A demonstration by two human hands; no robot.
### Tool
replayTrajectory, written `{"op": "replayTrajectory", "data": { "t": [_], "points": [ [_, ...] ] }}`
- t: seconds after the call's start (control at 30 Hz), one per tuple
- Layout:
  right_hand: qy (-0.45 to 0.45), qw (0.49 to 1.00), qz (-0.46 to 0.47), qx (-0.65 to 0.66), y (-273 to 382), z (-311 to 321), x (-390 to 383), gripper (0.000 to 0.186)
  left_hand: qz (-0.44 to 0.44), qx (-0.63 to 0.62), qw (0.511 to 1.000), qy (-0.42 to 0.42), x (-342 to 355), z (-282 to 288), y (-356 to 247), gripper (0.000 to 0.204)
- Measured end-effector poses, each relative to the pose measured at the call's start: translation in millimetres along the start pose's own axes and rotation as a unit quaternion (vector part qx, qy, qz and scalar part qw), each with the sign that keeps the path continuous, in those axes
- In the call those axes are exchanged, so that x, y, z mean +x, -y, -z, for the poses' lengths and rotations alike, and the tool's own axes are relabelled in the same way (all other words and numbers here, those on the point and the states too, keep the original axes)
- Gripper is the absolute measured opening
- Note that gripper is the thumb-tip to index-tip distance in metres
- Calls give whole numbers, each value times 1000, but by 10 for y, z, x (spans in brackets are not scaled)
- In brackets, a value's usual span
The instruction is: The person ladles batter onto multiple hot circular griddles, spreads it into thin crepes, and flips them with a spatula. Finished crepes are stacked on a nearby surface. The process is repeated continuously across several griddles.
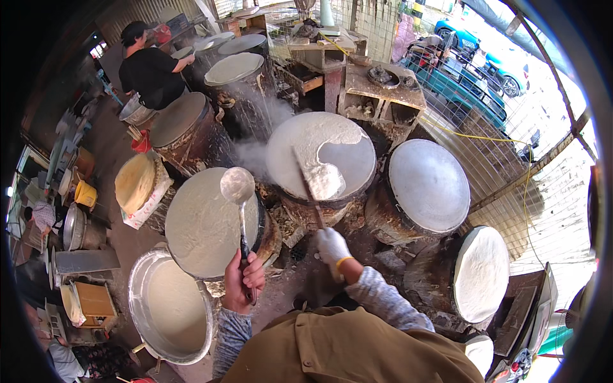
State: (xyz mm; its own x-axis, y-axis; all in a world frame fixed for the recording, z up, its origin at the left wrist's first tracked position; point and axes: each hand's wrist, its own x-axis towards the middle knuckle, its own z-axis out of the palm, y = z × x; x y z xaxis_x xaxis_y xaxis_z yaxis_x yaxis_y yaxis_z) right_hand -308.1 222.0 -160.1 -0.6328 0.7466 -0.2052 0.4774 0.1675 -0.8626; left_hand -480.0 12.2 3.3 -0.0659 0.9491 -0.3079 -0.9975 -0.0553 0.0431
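Note:
My left hand (242,282) is closed around the dark handle of a metal ladle (237,186), whose bowl is over a round griddle (207,246) coated with pale batter. A white glove covers my right hand (332,246), which grips a long, thin wooden spreader (308,185). The spreader reaches across a second, steaming griddle (348,155) and touches the batter on it. Pale batter (297,137) covers the left and far part of that griddle; a bare grey patch shows at the right. A wet mound of batter (327,182) lies beside the spreader.
A large metal basin of batter (175,306) stands at the lower left. More drum-mounted griddles surround me, including a bare one (429,185) and a coated one (483,274) at right. Stacked flatbreads (135,182) sit at left. Another person (153,73) works at the far left.

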Motion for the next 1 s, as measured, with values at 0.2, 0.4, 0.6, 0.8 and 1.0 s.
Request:
{"op": "replayTrajectory", "data": {
  "t": [0.2,0.4,0.6,0.8,1.0],
  "points": [
    [-7,919,-246,307,391,1258,-329,17,-4,-13,1000,-20,-14,40,21,37],
    [116,978,-136,110,289,865,-638,12,21,-14,1000,-12,251,-24,164,36],
    [9,970,-177,165,-268,1606,-164,28,10,-13,1000,-21,438,-193,363,34],
    [-145,987,2,-71,-48,2149,805,37,45,-25,998,-26,823,-240,544,37],
    [-211,954,94,-191,-55,1909,-245,58,15,-5,999,-49,880,-331,592,38]
  ]
}}
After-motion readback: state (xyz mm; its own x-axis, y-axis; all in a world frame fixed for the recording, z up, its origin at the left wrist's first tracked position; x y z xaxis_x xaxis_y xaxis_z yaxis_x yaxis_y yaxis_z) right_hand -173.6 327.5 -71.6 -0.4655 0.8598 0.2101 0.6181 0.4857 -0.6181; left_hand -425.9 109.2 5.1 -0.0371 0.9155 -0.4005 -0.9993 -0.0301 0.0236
